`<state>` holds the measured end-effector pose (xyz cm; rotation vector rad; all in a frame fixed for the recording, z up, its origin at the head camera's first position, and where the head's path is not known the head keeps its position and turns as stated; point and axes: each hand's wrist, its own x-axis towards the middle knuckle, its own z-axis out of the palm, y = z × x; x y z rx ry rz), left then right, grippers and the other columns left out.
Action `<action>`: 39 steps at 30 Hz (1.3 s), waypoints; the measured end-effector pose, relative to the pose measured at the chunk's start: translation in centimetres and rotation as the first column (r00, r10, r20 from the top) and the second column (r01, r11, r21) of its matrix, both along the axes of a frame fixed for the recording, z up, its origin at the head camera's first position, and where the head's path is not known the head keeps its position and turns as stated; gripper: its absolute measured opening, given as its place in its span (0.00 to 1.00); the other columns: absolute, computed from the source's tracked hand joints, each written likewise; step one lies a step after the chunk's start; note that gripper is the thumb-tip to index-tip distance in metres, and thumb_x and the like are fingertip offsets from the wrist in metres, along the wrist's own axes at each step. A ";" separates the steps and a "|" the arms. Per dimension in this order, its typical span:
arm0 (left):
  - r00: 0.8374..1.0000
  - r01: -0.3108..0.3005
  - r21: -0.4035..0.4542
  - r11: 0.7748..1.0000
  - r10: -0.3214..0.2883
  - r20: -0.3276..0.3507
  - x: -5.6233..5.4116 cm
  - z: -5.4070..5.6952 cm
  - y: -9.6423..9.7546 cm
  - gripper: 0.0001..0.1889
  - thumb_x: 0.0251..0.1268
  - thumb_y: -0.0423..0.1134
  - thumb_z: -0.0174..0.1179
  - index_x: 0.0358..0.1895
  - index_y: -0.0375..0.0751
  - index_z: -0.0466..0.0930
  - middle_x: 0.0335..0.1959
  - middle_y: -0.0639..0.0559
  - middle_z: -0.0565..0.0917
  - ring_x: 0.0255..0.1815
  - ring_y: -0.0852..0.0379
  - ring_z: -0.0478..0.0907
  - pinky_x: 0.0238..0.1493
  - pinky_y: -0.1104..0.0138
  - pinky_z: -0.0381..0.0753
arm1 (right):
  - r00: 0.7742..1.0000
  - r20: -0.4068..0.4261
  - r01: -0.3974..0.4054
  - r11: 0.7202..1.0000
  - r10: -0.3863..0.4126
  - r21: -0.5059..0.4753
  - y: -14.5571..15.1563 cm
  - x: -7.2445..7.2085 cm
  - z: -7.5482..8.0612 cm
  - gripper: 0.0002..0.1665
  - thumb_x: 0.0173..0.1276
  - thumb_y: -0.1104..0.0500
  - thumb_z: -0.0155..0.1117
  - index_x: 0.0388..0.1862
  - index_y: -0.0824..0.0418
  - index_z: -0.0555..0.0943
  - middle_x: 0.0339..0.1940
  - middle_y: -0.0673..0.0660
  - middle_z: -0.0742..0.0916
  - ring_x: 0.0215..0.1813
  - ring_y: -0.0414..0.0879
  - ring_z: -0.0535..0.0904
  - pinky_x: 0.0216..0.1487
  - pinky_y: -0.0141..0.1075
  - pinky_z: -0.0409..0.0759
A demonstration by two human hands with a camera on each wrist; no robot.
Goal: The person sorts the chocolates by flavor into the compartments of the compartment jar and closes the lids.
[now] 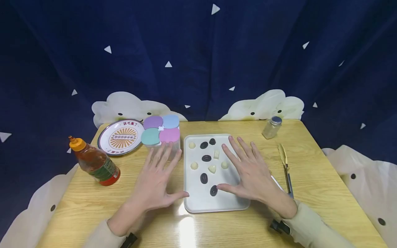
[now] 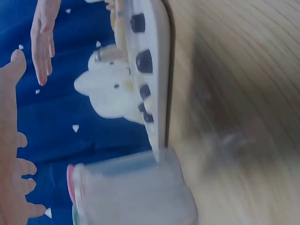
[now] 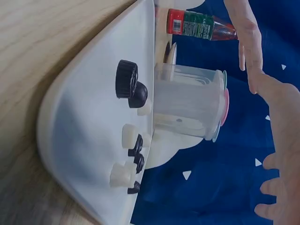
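Both hands are raised over the table with fingers spread, holding nothing. My left hand [image 1: 155, 184] hovers left of the white tray [image 1: 229, 203], its fingertips overlapping the clear container [image 1: 174, 151] in the head view. That container has a lid of purple, blue, green and pink petals. My right hand [image 1: 249, 175] is above the tray's right side and hides part of it. On the tray lie several dark chocolates [image 1: 206, 158] and several cream-white chocolates [image 1: 212, 169], round, oval and block-shaped. The right thumb tip overlaps the nearest dark chocolate [image 1: 213, 190] in the head view.
A red sauce bottle [image 1: 103, 168] with an orange cap stands at the left, near a patterned plate [image 1: 107, 132]. At the back right stands a glass shaker [image 1: 271, 130] with a metal lid. Tongs [image 1: 284, 162] lie right of the tray. A dark blue curtain [image 1: 198, 51] hangs behind.
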<state>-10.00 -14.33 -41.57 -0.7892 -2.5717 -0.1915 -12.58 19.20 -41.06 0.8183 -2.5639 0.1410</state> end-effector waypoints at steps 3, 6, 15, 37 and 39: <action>0.999 -0.012 0.025 1.000 0.013 -0.043 0.1 0.1 -1.4 0.61 0.62 0.88 0.22 0.83 0.42 0.60 0.84 0.33 0.61 0.86 0.33 0.56 0.82 0.36 0.55 | 0.999 -0.003 -0.041 0.999 0.041 -0.014 -0.9 -0.6 0.0 0.69 0.59 0.06 0.32 0.87 0.48 0.58 0.88 0.58 0.63 0.86 0.62 0.60 0.81 0.66 0.60; 0.997 -0.025 0.059 0.998 0.030 -0.073 0.0 0.2 -2.7 0.60 0.64 0.87 0.23 0.82 0.42 0.61 0.83 0.33 0.63 0.84 0.32 0.58 0.85 0.40 0.51 | 0.996 0.003 -0.092 0.995 0.092 -0.027 -1.9 -1.5 0.0 0.67 0.62 0.07 0.30 0.86 0.49 0.59 0.88 0.57 0.63 0.86 0.61 0.61 0.82 0.63 0.60; 0.997 -0.045 0.079 0.996 0.050 -0.055 -2.0 0.2 -6.4 0.58 0.65 0.87 0.28 0.81 0.43 0.64 0.82 0.36 0.66 0.86 0.37 0.58 0.79 0.35 0.61 | 0.956 0.116 -0.262 0.962 0.270 -0.081 -4.9 -5.6 0.0 0.60 0.68 0.13 0.39 0.86 0.48 0.59 0.89 0.56 0.62 0.87 0.57 0.62 0.83 0.58 0.64; 0.988 -0.052 0.165 0.985 0.074 -0.133 -7.8 -1.2 -7.0 0.42 0.79 0.73 0.36 0.67 0.39 0.79 0.66 0.35 0.80 0.69 0.32 0.75 0.68 0.38 0.74 | 0.885 0.171 -0.421 0.901 0.433 -0.103 -11.8 -13.6 0.6 0.34 0.76 0.41 0.65 0.77 0.51 0.75 0.82 0.55 0.75 0.83 0.52 0.70 0.82 0.47 0.69; 0.984 -0.051 0.181 0.982 0.080 -0.157 -8.0 -1.2 -6.9 0.37 0.81 0.68 0.42 0.63 0.38 0.81 0.62 0.35 0.82 0.65 0.33 0.77 0.65 0.40 0.75 | 0.883 0.168 -0.424 0.899 0.438 -0.110 -12.1 -13.7 0.7 0.32 0.76 0.42 0.65 0.75 0.51 0.77 0.80 0.54 0.76 0.82 0.52 0.71 0.82 0.46 0.69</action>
